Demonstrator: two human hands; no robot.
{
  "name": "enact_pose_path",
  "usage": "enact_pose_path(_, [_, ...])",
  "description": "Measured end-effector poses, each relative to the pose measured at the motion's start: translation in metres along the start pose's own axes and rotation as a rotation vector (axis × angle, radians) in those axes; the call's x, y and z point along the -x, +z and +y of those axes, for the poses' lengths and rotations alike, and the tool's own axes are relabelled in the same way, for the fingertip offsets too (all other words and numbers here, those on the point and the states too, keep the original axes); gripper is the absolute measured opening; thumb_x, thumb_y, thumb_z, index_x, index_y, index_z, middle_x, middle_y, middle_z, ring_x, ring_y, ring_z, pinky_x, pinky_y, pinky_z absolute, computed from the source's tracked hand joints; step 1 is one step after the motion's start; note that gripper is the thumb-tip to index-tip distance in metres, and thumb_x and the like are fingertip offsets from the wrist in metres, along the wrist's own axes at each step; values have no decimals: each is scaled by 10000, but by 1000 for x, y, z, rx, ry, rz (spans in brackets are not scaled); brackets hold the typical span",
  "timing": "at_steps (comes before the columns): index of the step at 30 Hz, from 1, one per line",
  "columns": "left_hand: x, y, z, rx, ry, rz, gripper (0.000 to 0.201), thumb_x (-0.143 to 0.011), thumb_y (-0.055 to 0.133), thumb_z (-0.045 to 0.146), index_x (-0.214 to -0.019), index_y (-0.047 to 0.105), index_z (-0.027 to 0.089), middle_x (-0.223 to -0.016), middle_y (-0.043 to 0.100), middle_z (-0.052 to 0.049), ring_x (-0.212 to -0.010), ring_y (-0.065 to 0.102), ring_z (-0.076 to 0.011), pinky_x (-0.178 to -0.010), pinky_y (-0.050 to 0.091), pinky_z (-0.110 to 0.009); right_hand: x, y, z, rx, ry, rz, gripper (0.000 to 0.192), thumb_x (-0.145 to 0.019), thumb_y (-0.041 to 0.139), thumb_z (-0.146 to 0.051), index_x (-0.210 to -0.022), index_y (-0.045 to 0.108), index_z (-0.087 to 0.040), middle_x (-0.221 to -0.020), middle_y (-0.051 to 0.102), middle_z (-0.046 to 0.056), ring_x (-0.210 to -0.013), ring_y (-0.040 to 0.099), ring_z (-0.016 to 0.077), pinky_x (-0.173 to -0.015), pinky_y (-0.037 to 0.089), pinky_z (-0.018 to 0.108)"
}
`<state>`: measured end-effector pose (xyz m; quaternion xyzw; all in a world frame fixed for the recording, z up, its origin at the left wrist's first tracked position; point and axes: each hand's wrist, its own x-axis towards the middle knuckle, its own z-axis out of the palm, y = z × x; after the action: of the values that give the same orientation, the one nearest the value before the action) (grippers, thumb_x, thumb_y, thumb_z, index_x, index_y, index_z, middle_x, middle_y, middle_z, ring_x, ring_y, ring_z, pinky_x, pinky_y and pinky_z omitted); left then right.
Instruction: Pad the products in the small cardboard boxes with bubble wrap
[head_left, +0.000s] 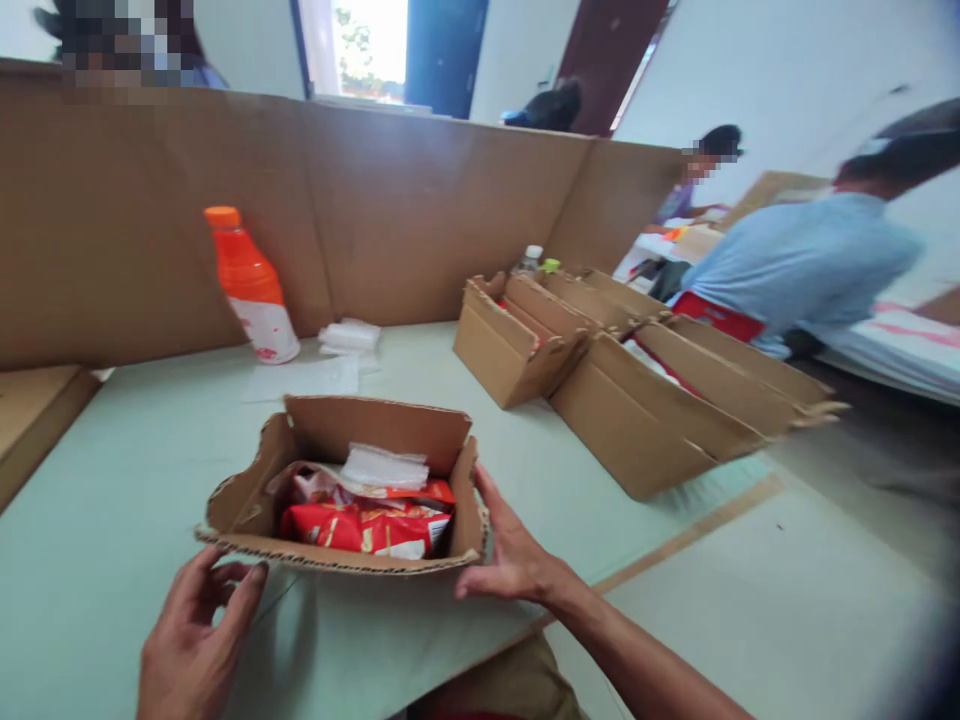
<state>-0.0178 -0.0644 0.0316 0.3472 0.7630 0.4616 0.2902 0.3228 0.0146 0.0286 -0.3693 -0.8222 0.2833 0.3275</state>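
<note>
An open cardboard box stands on the pale green table in front of me. Inside lie shiny red packets and a folded piece of clear plastic wrap. My right hand holds the box's right front corner, its fingers along the outer side wall and its thumb by the front. By the left front corner is my left hand, fingers bent and thumb apart, with nothing in it. Whether its fingertips touch the cardboard is hard to tell.
An orange-capped bottle and folded plastic wrap stand behind the box. Further right are a smaller filled carton and a larger one. A cardboard partition closes off the back. One person in blue sits to the right.
</note>
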Motion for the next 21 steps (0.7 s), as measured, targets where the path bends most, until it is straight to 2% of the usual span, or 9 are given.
enact_pose_path(2, [1, 5, 2, 20, -47, -38, 769, -583, 748, 754, -1131, 653, 223, -973, 752, -57, -909, 704, -291, -755, 568, -373, -10, 4, 10, -73, -37, -11, 1453, -602, 870, -676, -1638, -37, -209, -1683, 147, 213, -1534, 235, 396, -1234, 271, 534])
enact_pose_path(4, [1, 15, 7, 40, -64, -47, 793, -553, 769, 754, -1118, 648, 211, -975, 759, -66, -922, 709, -304, -750, 579, -379, -12, 6, 17, -111, -51, 34, 1444, -603, 886, -641, -1639, -25, -215, -1683, 155, 196, -1531, 238, 390, -1246, 238, 524])
enact_pose_path(6, [1, 32, 16, 63, -59, -73, 806, -544, 790, 735, -1127, 641, 199, -982, 757, -76, -932, 709, -308, -772, 586, -395, -2, 2, 22, -111, -45, 111, 1367, -643, 878, -590, -1640, 16, -227, -1675, 195, 172, -1518, 270, 380, -1247, 246, 514])
enact_pose_path(8, [2, 55, 27, 109, -25, -154, 796, -565, 801, 704, -1148, 632, 189, -990, 749, -84, -939, 710, -301, -814, 589, -408, 19, -9, 25, -81, -20, 214, 1289, -680, 859, -553, -1638, 60, -229, -1661, 240, 163, -1502, 310, 375, -1233, 289, 507])
enact_pose_path(10, [6, 85, 41, 193, 45, -265, 787, -617, 800, 649, -1226, 591, 196, -1126, 725, -108, -1002, 707, -295, -866, 585, -413, 46, -25, 28, -40, 60, 345, 1231, -706, 845, -543, -1632, 101, -222, -1635, 303, 169, -1474, 370, 371, -1206, 353, 496])
enact_pose_path(12, [17, 120, 54, 278, 125, -401, 790, -685, 782, 572, -1338, 511, 220, -1352, 624, -140, -1121, 676, -299, -917, 575, -422, 74, -44, 31, 16, 180, 501, 1181, -721, 833, -560, -1621, 150, -217, -1602, 366, 173, -1442, 426, 368, -1181, 395, 495])
enact_pose_path(15, [43, 178, 73, 305, 226, -649, 763, -746, 732, 449, -1415, 440, 227, -1478, 503, -172, -1254, 602, -319, -974, 547, -458, 106, -66, 35, 145, 366, 736, 1107, -746, 810, -573, -1598, 204, -211, -1588, 389, 179, -1444, 422, 375, -1184, 377, 550])
enact_pose_path(18, [70, 230, 86, 290, 336, -882, 745, -752, 676, 359, -1443, 426, 237, -1572, 377, -165, -1336, 528, -329, -1038, 501, -494, 120, -78, 40, 232, 474, 887, 1075, -774, 787, -566, -1597, 193, -211, -1600, 369, 188, -1452, 408, 377, -1173, 370, 597])
enact_pose_path(21, [86, 267, 95, 274, 408, -1029, 833, -733, 664, 316, -1504, 358, 238, -1631, 261, -164, -1402, 450, -352, -1068, 470, -515, 120, -82, 47, 290, 462, 931, 1058, -803, 766, -556, -1609, 169, -217, -1609, 350, 185, -1460, 397, 364, -1178, 366, 596])
